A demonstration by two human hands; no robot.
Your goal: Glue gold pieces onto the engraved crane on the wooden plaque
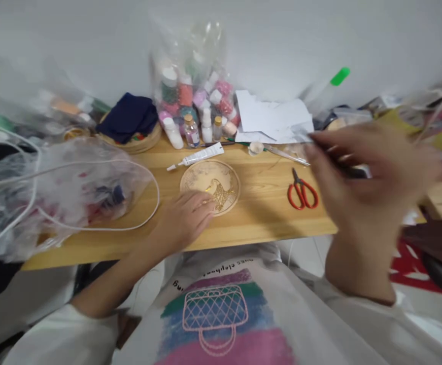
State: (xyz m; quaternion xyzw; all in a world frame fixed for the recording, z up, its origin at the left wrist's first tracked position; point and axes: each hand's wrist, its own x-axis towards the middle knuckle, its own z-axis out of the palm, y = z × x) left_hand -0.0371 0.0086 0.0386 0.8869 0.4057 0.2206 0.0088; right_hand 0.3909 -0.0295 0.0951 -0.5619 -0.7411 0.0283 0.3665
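Observation:
My left hand [186, 215] lies over the near left rim of a round beige disc [196, 181], its fingers stretched out flat. A gold bird-like figure [221, 196] decorates the disc, partly covered by my fingertips. Raised at the right and smeared by motion, my right hand [369, 172] has its thumb and forefinger pinched together. Something small and pale may be at those fingertips, too blurred to name. Below and left of this hand, red-handled scissors [302, 195] lie on the wooden table [266, 223]. A white tube [203, 154] with a nozzle lies just behind the disc.
Small bottles [192, 132] and a clear bag of coloured jars [184, 94] stand at the back. White papers [274, 119] lie right of them. Dark blue cloth [129, 117] rests on a round wooden container. At left, a white cable [156, 203] loops around a plastic bag [79, 182].

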